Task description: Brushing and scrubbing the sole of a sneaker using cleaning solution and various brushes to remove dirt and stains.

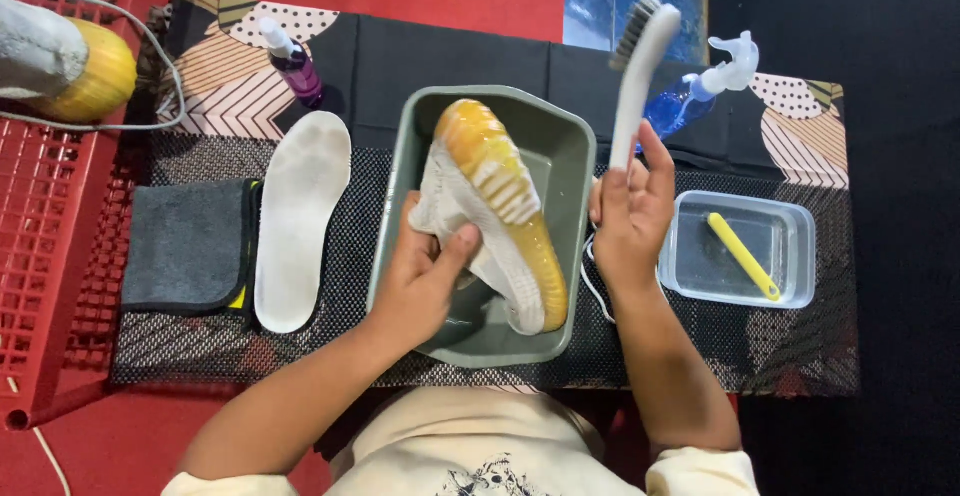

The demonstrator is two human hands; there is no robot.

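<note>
My left hand [425,274] grips a white knit sneaker [490,201] with a yellow translucent sole, tilted sole-up over a grey-green plastic tray [570,146]. Held upright by my right hand [630,211] is a white-handled brush [638,76], its dark bristles facing left at the top. The brush is to the right of the shoe and apart from it.
A white insole [298,218] and a folded grey cloth [188,246] lie left of the tray. A clear tub of water with a yellow toothbrush [742,254] sits on the right. A purple spray bottle [292,61] and a blue spray bottle [700,91] stand at the back. A red crate [45,246] borders the left.
</note>
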